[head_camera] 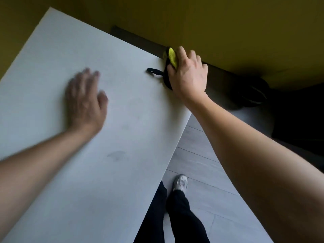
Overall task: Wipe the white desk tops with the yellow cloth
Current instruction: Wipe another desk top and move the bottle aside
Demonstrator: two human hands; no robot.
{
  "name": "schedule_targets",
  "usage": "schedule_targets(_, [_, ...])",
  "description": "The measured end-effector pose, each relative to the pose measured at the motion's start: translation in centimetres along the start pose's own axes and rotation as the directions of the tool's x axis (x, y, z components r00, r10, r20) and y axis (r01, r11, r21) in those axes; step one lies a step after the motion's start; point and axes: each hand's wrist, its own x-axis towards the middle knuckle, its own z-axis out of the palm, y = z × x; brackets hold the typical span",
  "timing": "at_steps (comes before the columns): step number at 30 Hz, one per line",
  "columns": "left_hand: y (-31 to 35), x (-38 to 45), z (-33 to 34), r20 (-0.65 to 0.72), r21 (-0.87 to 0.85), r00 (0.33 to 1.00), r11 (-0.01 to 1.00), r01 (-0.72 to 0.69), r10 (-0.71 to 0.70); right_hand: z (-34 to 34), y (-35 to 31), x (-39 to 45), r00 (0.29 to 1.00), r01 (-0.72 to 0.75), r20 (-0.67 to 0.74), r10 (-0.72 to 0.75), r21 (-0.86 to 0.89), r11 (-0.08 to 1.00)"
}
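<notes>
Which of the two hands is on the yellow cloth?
The right hand, at the far edge of the white desk top, presses the yellow cloth. The left hand holds nothing.

wall (228,23): mustard yellow, behind the table
floor (201,163): pale grey planks
shoe (180,182): light-coloured, on the floor
trousers (182,216): dark
dark round object (250,95): by the wall, blurred, unidentifiable

head view | looks steeply down | close over desk top (52,172)
</notes>
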Motion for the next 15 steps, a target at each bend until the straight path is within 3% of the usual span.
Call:
schedule_targets(2, [2.1,-5.0,-0.4,0.094,-0.023,0.981,0.986,-0.166,0.167,0.0,0.3,-0.6,0.999,-0.04,-0.027,0.04,-0.002,0.999])
schedule_targets(4, [3.2,-10.0,-1.3,0.151,-0.039,0.959,0.971,-0.238,0.241,-0.1,1.3,-2.4,0.976,-0.197,-0.089,0.198,0.013,0.98])
schedule_targets(7, [3.0,-15.5,-2.6,0.18,-0.044,0.958,0.974,-0.22,0.224,-0.2,2.8,-6.7,0.88,-0.428,-0.136,0.455,0.191,0.884])
schedule_targets(9, [2.7,-17.5,-3.2,0.201,-0.03,0.955,0.976,-0.215,0.216,0.0,2.5,-8.9,0.831,-0.494,-0.072,0.552,0.363,0.79])
schedule_targets(15, [3.7,-19.0,-3.0,0.23,0.017,0.959,0.984,-0.175,0.167,-0.1,1.9,-9.2,0.796,-0.539,0.052,0.603,0.514,0.667])
